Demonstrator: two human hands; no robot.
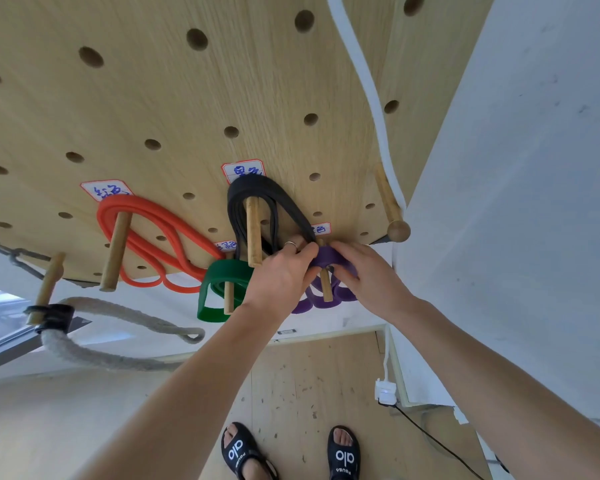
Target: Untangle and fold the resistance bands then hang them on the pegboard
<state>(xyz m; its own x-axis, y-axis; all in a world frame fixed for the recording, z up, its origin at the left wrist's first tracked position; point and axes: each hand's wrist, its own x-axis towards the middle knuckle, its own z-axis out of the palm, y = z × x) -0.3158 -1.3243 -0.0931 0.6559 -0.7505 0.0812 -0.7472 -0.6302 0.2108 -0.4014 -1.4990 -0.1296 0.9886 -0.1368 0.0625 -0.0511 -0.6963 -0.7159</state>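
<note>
Between both hands' fingers (309,252), purple band (328,258)

A wooden pegboard (153,98) holds 4 resistance bands: 1 orange band (153,216), 1 black band (257,188), 1 green band (222,282) and 1 purple band (326,258). 6 wooden pegs are visible. 4 handwritten labels are stuck on the board. 2 hands and 2 black sandals show.

Wooden pegboard (153,98) with dowel pegs, red band (160,230), black band (274,199), green band (222,285), purple band (326,258) each hung on a peg, handwritten labels (106,190) above.
</note>
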